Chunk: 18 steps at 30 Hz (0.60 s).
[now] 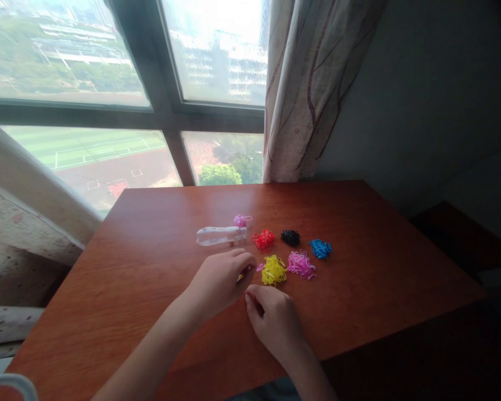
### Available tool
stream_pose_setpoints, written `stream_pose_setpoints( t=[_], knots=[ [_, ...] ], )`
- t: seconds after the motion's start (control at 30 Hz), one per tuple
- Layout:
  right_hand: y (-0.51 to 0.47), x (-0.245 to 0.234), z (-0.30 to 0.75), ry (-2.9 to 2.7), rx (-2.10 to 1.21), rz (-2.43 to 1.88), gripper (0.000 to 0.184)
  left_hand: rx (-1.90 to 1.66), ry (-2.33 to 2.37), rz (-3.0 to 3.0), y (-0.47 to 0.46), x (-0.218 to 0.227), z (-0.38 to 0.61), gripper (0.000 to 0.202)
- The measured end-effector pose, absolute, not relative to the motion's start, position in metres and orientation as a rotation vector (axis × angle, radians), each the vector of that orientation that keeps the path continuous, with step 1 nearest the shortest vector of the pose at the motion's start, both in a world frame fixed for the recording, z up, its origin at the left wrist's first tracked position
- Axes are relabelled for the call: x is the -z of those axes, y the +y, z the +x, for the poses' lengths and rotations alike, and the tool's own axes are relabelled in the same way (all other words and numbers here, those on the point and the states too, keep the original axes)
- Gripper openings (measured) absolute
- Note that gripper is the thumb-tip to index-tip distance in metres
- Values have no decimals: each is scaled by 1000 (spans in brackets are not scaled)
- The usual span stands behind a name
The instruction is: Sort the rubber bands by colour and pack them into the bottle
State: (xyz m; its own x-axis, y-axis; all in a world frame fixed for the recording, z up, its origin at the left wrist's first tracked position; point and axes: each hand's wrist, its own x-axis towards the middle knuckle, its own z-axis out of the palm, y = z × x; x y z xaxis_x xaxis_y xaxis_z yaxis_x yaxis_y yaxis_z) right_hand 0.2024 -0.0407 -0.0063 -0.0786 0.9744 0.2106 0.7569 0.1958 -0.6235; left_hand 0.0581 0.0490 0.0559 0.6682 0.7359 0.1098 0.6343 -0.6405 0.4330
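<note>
My left hand (223, 277) is closed in a pinch just left of a pile of yellow rubber bands (273, 271). What its fingertips hold is too small to make out. Below and right of it, my right hand (273, 314) also has its fingers pinched together, almost meeting the left, its grip hidden. A small pink band (259, 267) lies by the left fingertips, and a bit of yellow and blue shows under that hand. Other rubber bands sit in separate piles: red (263, 240), black (290, 238), blue (320, 249) and pink (301, 264).
Behind my left hand a clear plastic bottle (217, 236) lies on its side, with a pink object with a loop (240, 220) beside its right end. The brown wooden table (150, 250) ends at a window with curtains (300, 89). A white curved object (10, 381) shows at lower left.
</note>
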Motion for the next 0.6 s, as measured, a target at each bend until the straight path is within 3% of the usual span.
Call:
stream_pose_setpoints(
  t=[0.3,0.6],
  knots=[
    [-39,6,202,-1937,-458,-1704,18,-246,812,2690,73,-66,154,16],
    [-39,7,202,-1937,-487,-1686,17,-263,918,2665,80,-60,151,16]
  ],
)
